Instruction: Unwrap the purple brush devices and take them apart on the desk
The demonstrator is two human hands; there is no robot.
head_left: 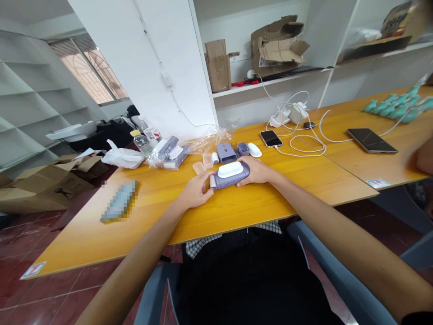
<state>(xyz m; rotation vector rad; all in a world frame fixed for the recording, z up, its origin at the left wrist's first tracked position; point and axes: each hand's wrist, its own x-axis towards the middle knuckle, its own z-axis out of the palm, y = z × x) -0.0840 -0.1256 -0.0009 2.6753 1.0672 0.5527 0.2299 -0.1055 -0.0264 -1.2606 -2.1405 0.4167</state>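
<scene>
A purple case with a dotted side point(227, 182) lies in front of me, with a white bristled brush point(231, 169) on its upper face. My right hand point(253, 170) is wrapped around the right end of the case. At the other end, the thumb and fingers of my left hand point(196, 190) pinch a small pale end piece point(212, 181) of it. Just behind stand another purple case point(226, 152), a small purple cup point(243, 149), a white oval piece point(255, 150), a small white roller-like cylinder point(215, 158) and clear plastic boxes point(207, 160).
Clear-wrapped purple cases point(172, 153), a white plastic bag point(122, 156) and a bottle point(142, 142) stand at back left. A blurred flat object point(120, 201) lies left. Rightward are a cabled phone point(271, 138), a tablet point(371, 140), green vases point(395, 107) and part of another person point(425, 155).
</scene>
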